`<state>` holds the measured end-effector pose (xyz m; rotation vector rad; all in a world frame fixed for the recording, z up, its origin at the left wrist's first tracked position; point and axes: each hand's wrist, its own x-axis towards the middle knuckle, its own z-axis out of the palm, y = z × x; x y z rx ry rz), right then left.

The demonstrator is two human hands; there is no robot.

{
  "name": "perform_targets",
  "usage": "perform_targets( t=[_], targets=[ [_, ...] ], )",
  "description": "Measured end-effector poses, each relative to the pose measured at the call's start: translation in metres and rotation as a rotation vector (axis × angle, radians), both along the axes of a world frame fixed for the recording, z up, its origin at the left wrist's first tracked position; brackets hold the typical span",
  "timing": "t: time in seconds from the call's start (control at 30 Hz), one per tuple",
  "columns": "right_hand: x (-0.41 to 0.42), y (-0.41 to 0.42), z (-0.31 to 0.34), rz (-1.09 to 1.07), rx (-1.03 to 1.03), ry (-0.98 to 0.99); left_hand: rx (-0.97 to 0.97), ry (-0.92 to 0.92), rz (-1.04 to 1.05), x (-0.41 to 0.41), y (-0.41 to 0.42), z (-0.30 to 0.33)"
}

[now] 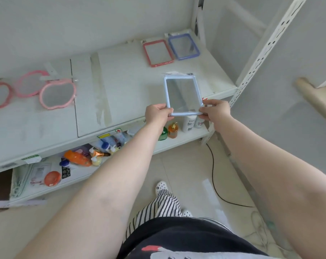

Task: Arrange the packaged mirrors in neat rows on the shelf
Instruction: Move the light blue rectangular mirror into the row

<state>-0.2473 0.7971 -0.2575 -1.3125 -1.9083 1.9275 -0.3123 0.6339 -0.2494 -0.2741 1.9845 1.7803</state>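
Light-blue rectangular packaged mirror (182,95): rounded corners, lying about flat at the front right of the shelf (121,75), near edge overhanging the shelf's front lip.
Red rectangular mirror (158,52): flat, rear right of the shelf.
Purple-blue rectangular mirror (183,46): flat, just beside the red one, nearer the right upright.
Three pink rounded mirrors (57,94): flat at the shelf's left, clustered, edges overlapping or touching.

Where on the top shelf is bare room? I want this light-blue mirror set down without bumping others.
Bare: in front of the red-framed mirror and purple-framed mirror, below the held light-blue mirror, and the taped middle stretch. Crowded: the pink apple-shaped mirrors at left.
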Motion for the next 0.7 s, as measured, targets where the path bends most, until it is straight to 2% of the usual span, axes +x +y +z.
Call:
perform_targets(
  t=[0.43,0.7],
  targets=[
    [-0.11,0.032,-0.001,-0.011,0.014,0.012,0.024,0.013,-0.005,-0.113,0.03,-0.004],
    [-0.174,0.042,0.004,0.12,0.018,0.043,0.055,0.032,0.16,-0.152,0.037,-0.002]
  ],
)
